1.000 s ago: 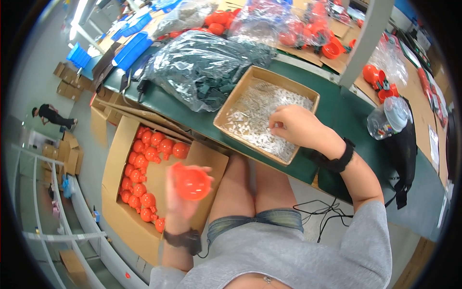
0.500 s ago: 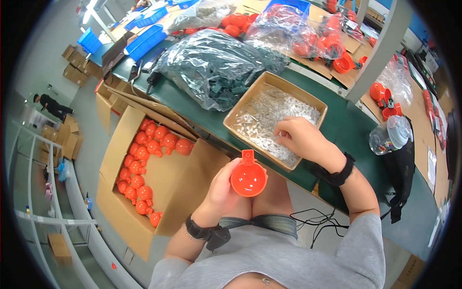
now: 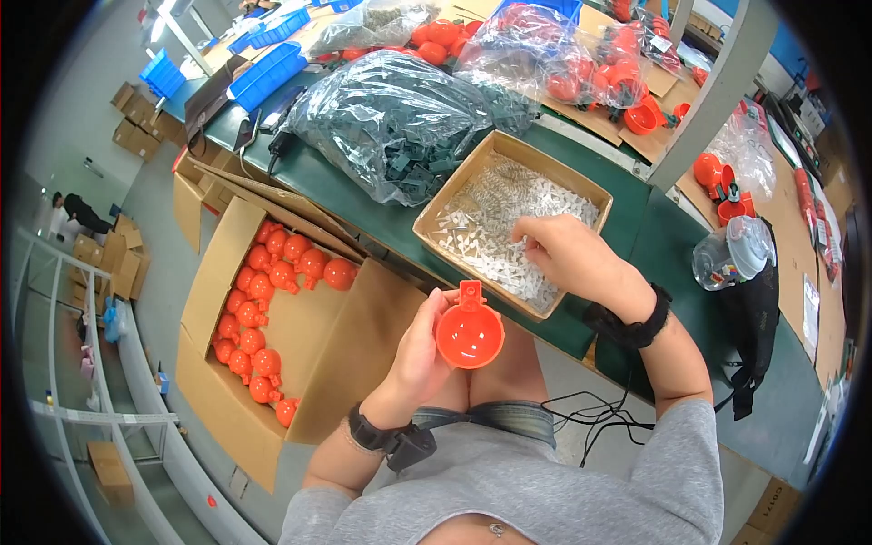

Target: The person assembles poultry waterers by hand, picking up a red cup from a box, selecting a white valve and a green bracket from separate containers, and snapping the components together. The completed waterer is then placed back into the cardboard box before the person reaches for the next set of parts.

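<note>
My left hand holds an orange plastic cup with its open side up, above my lap and close to the front edge of the green table. My right hand reaches into a shallow cardboard tray of several small white plastic parts, fingers pinched among them; what they grip is hidden. A large open carton on the floor at my left holds several more orange cups.
A clear bag of dark green parts lies behind the tray. Bags of orange cups sit further back. A clear plastic bottle and loose orange cups lie at the right. Blue crates and stacked cartons stand at the far left.
My left hand has lifted an orange cup from over the floor carton and brought it right, turning its open side up. My right hand has stayed in the tray of white parts.
</note>
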Available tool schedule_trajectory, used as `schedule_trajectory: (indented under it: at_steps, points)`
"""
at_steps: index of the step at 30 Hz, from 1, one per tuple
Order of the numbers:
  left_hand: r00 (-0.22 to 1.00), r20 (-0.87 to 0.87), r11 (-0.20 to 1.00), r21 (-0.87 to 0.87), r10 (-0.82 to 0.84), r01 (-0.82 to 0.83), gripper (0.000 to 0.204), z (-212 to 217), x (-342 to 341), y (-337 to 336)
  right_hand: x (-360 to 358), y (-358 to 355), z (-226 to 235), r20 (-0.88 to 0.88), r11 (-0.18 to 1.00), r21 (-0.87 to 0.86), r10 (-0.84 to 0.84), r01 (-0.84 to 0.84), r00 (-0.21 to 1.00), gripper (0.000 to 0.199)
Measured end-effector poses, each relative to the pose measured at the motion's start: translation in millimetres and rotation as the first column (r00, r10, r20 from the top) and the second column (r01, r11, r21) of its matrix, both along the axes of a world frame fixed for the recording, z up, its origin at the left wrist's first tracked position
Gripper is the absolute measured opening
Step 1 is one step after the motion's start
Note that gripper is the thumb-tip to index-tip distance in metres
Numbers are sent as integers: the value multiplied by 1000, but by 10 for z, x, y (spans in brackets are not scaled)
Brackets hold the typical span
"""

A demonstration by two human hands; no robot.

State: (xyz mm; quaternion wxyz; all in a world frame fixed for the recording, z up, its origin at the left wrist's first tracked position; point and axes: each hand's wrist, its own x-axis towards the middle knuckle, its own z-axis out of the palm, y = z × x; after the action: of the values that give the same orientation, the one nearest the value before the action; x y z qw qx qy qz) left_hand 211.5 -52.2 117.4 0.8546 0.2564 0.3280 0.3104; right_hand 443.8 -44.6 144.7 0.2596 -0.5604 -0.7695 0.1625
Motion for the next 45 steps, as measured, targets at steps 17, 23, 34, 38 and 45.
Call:
schedule_trajectory:
  at_steps: [17,23,34,38,45]
  points:
    - [992,-83,945,320,94,-63,27,31,75,-110,-130,-50,194,-479,988,-151,-102,33,872,12]
    - [994,-93,903,428,61,-16,26,-61,106,-88,-153,-128,305,-569,971,-229,-77,-67,818,12]
    - [984,-145,894,448,100,-25,28,91,47,-80,-305,-144,321,-622,935,-278,-1,-220,783,11]
    - [984,-153,889,457,91,-11,29,115,72,-107,-323,-191,306,-585,955,-197,67,-222,808,11]
    - [984,-153,886,464,89,-8,29,128,59,-86,-367,-196,320,-442,981,-69,130,-179,887,10]
